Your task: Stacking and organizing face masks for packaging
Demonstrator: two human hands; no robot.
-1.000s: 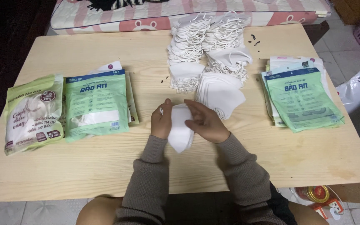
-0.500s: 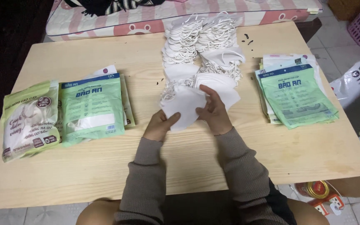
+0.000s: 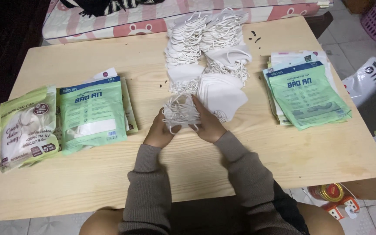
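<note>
Both hands, left hand (image 3: pixel 159 130) and right hand (image 3: pixel 207 124), hold their fingers closed on a small stack of masks (image 3: pixel 180 114) at mid-desk (image 3: pixel 109 178) beside the pile (image 3: pixel 207 52); tangled ear loops could probably snag and drag neighbouring masks.

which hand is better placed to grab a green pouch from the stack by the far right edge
Right, likely. The right hand lies nearer that stack, with bare table between. The left hand would have to cross over. Both now hold a bunch of white masks, so one must let go first.
</note>
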